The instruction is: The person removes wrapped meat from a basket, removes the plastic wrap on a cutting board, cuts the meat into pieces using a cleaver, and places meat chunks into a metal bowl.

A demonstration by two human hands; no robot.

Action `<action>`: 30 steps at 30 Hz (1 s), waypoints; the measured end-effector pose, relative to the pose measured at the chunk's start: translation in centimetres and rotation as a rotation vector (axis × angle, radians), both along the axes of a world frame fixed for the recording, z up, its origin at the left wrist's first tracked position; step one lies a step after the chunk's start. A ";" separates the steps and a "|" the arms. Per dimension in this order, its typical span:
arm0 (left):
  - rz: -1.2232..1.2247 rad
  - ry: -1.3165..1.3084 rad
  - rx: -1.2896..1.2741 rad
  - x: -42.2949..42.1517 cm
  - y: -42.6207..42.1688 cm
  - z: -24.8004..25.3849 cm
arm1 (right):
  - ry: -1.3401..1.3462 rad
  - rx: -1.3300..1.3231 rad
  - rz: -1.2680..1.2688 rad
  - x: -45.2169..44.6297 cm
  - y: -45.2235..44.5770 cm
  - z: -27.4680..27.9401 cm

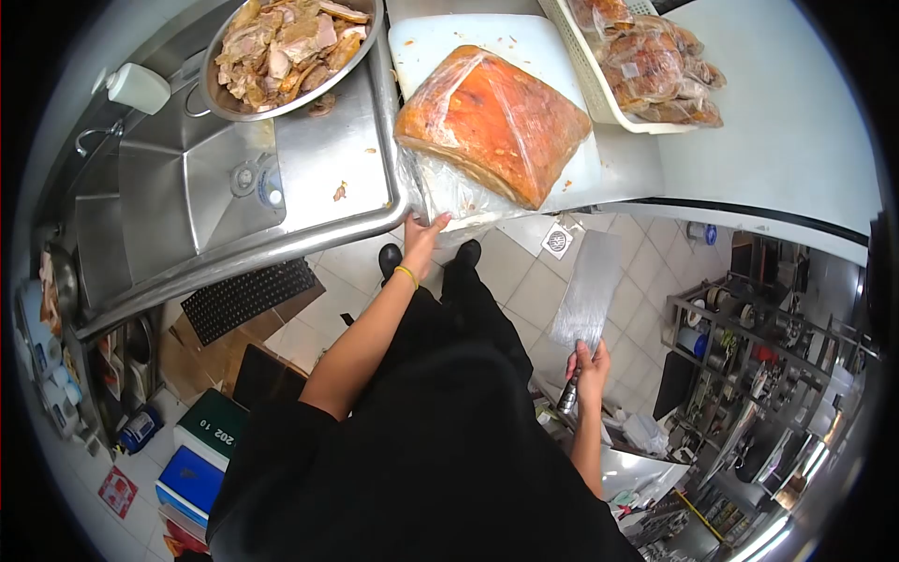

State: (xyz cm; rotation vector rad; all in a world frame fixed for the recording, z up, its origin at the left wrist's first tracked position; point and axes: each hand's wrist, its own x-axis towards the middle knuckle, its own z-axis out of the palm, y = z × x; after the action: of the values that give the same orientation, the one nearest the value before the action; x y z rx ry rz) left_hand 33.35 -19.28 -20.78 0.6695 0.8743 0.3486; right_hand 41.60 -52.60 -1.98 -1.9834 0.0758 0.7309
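A large slab of roasted meat (492,122), its skin orange-brown, lies on a white cutting board (421,37) with clear plastic wrap (473,199) over and under it. My left hand (423,236), with a yellow band at the wrist, is closed on the loose plastic at the near edge of the board. Off to the right, away from the meat, my right hand (590,367) grips a cleaver (590,286) by its handle. Its broad blade points forward over the floor, and the metal looks smeared.
A steel bowl of cut meat pieces (286,56) stands at the sink's (154,201) back corner. Wrapped meats fill a cream basket (585,66) at the back right. A metal rack (740,365) with kitchenware stands right; green and blue boxes (211,426) are at lower left.
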 end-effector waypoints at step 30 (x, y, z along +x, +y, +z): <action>0.524 -0.449 0.158 12.6 10.3 23.4 | 0.048 0.382 0.186 18.6 -9.8 -5.0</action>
State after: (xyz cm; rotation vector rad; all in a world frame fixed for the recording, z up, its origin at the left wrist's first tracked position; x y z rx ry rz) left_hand 45.93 -9.00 2.62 0.4687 0.5810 1.0066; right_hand 60.22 -62.43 -6.98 -1.6214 -0.2089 0.8440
